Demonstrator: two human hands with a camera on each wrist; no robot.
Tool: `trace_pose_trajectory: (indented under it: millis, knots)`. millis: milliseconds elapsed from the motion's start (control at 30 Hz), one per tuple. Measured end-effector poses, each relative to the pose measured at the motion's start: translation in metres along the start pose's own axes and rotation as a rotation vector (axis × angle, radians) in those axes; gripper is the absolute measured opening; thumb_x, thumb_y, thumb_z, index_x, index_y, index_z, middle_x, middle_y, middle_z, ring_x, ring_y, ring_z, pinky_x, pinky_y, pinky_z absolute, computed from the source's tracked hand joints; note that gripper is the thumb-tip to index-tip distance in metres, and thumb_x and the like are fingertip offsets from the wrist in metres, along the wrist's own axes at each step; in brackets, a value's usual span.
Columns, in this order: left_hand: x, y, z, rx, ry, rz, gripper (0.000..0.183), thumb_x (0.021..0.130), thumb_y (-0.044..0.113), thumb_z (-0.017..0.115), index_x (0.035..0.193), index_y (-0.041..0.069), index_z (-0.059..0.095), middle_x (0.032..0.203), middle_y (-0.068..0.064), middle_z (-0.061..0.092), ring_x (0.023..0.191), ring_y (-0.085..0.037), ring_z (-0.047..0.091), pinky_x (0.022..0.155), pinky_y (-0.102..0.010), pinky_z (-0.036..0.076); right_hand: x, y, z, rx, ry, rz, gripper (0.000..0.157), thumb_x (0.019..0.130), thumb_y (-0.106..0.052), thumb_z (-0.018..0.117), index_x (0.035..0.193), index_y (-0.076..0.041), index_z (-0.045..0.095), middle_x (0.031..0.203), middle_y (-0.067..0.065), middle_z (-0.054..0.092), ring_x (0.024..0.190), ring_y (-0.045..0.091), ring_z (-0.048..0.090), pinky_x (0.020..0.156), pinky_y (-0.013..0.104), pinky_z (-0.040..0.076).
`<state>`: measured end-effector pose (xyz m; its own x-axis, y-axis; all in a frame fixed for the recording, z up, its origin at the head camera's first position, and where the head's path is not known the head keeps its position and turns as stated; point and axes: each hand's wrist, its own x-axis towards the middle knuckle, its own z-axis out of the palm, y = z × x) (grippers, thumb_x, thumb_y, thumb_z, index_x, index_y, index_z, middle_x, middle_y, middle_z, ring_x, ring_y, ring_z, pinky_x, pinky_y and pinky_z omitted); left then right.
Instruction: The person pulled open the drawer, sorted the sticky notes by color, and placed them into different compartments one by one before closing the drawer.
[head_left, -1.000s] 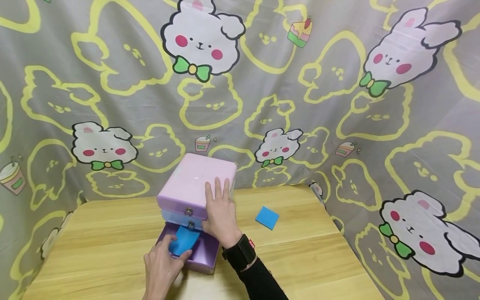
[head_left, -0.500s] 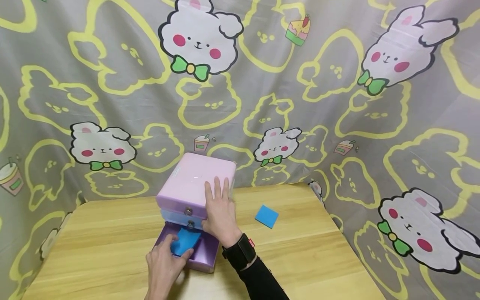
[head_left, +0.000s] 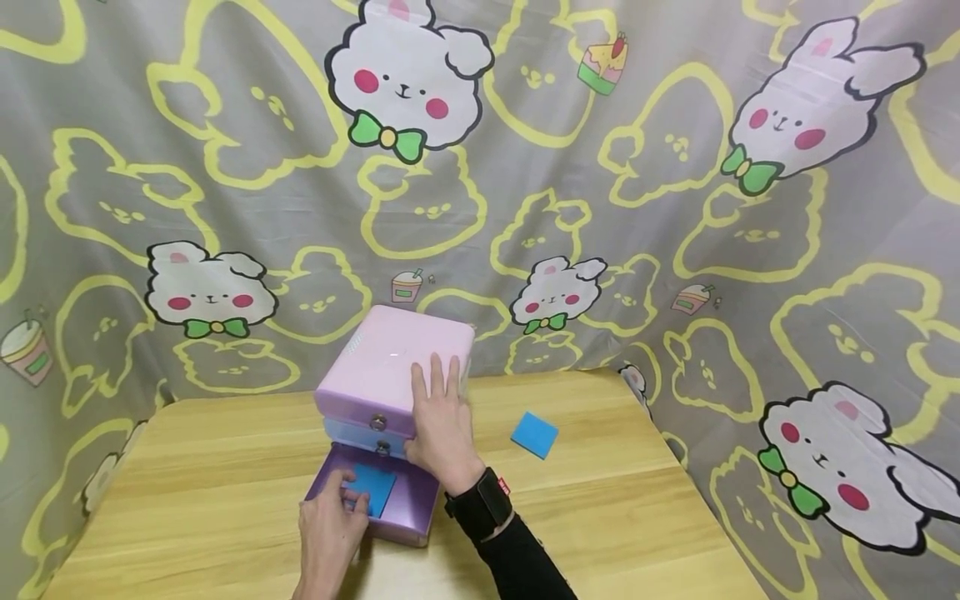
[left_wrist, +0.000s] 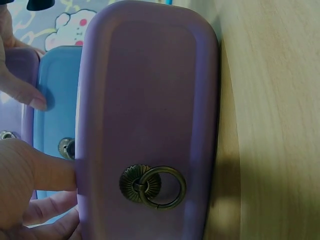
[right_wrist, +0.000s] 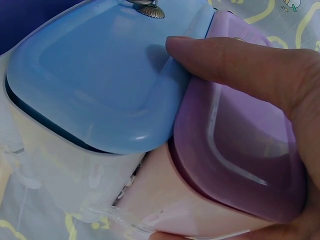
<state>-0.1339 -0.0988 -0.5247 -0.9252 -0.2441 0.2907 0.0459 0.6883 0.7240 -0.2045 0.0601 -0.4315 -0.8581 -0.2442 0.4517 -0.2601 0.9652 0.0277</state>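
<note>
A small drawer box [head_left: 397, 350] stands on the table, with a pink top, a purple top drawer, a blue middle drawer [head_left: 348, 435] and a purple bottom drawer [head_left: 408, 500] pulled out. Inside the bottom drawer a blue square of paper or sticky notes [head_left: 378, 486] lies roughly flat. My left hand [head_left: 333, 521] is at the drawer's left front, fingertips over the square's left part. My right hand [head_left: 441, 425] rests on the box's right side, fingers extended over the top. In the right wrist view its thumb [right_wrist: 225, 60] presses by the blue drawer's edge.
A second blue square [head_left: 535, 435] lies on the wooden table [head_left: 600, 517], right of the box. Metal ring pulls [left_wrist: 162, 187] hang on the drawer fronts. A patterned grey curtain [head_left: 465, 192] encloses the back and sides of the table.
The blue square under my left hand has gone from tilted between the fingers to flat in the drawer. The left thumb has drawn in towards the fingers. My right hand stays put.
</note>
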Motion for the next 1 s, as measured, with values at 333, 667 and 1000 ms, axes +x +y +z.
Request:
trace_pose_trajectory:
  millis: [333, 667, 1000]
  knots:
    - [-0.005, -0.005, 0.003, 0.056, 0.085, 0.096, 0.027, 0.073, 0.000, 0.082, 0.097, 0.002, 0.071, 0.076, -0.010, 0.077, 0.064, -0.024, 0.070, 0.069, -0.043, 0.049, -0.001, -0.001, 0.001, -0.001, 0.019, -0.009, 0.120, 0.049, -0.046, 0.096, 0.150, -0.011, 0.042, 0.159, 0.021, 0.042, 0.146, 0.050, 0.039, 0.071, 0.041, 0.064]
    - [-0.008, -0.003, 0.001, 0.086, 0.147, 0.085, 0.024, 0.074, 0.002, 0.082, 0.095, 0.003, 0.072, 0.095, -0.016, 0.076, 0.085, -0.034, 0.063, 0.072, -0.047, 0.048, 0.000, 0.000, 0.001, 0.015, 0.019, 0.000, 0.120, 0.050, -0.045, 0.097, 0.151, -0.011, 0.042, 0.159, 0.021, 0.041, 0.146, 0.050, 0.038, 0.067, 0.040, 0.063]
    - [-0.024, 0.002, -0.001, 0.063, 0.252, 0.079, 0.022, 0.070, -0.001, 0.084, 0.087, 0.004, 0.070, 0.093, -0.018, 0.062, 0.086, -0.033, 0.053, 0.071, -0.041, 0.038, -0.003, 0.000, 0.000, 0.015, 0.036, 0.003, 0.119, 0.049, -0.043, 0.097, 0.150, -0.011, 0.043, 0.158, 0.021, 0.042, 0.145, 0.050, 0.040, 0.065, 0.040, 0.063]
